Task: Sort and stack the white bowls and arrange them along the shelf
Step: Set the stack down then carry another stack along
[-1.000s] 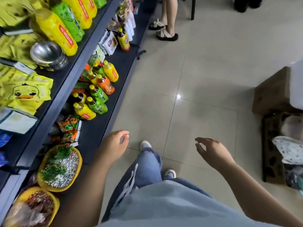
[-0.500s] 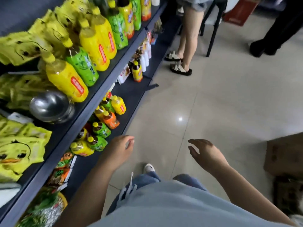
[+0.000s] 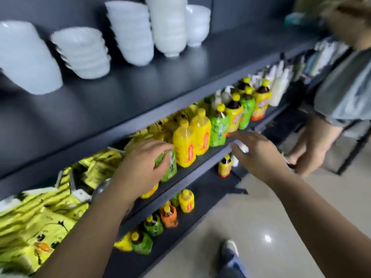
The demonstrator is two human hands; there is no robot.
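Several stacks of white bowls stand on the dark top shelf (image 3: 140,93): a large stack (image 3: 28,59) at the far left, a lower stack (image 3: 82,53), a taller stack (image 3: 130,33), the tallest stack (image 3: 168,25), and a short stack (image 3: 197,25) at the right. My left hand (image 3: 142,167) is raised in front of the bottle shelf, below the bowls, fingers relaxed and holding nothing. My right hand (image 3: 259,155) is raised beside it, fingers spread and empty. Both hands are well below the bowls. The picture is blurred by motion.
Yellow and green drink bottles (image 3: 200,137) line the middle shelf, with yellow duck packets (image 3: 40,221) at the left. More bottles (image 3: 166,215) sit on the bottom shelf. Another person (image 3: 339,93) stands at the right, close to the shelves. Tiled floor (image 3: 261,227) lies below.
The view has swung upward from the floor to the top shelf, bringing the bowl stacks into sight. Both hands have risen from waist height to the bottle shelf.
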